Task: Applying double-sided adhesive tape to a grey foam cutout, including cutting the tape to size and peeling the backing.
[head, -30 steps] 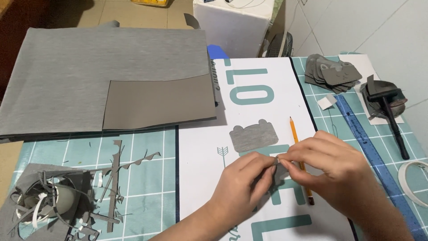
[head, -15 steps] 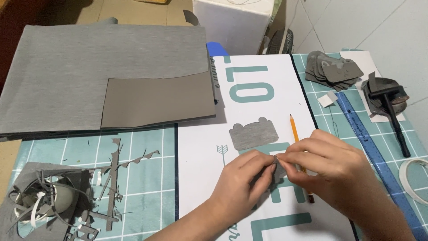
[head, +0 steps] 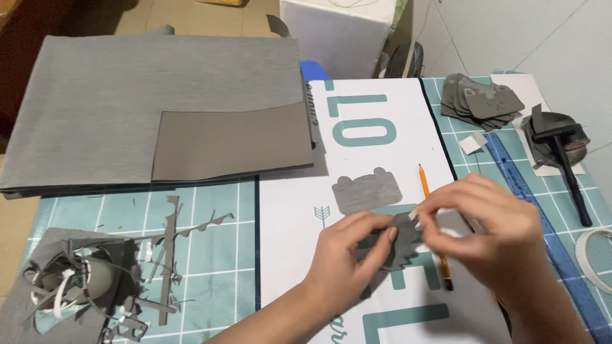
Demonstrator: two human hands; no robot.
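- Head view: your left hand [head: 344, 258] and right hand [head: 478, 220] both pinch one small grey cut fabric piece [head: 403, 239].
- It sits just below the grey shaped cutout [head: 366, 192], touching the pencil [head: 433, 223].

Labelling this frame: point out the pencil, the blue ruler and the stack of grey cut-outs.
pencil [head: 424, 180], head view, upper yellow shaft.
blue ruler [head: 532, 199], head view, middle of its length.
stack of grey cut-outs [head: 482, 99], head view, top piece.

One pencil [head: 433, 223] — one blue ruler [head: 542, 216] — two hands.
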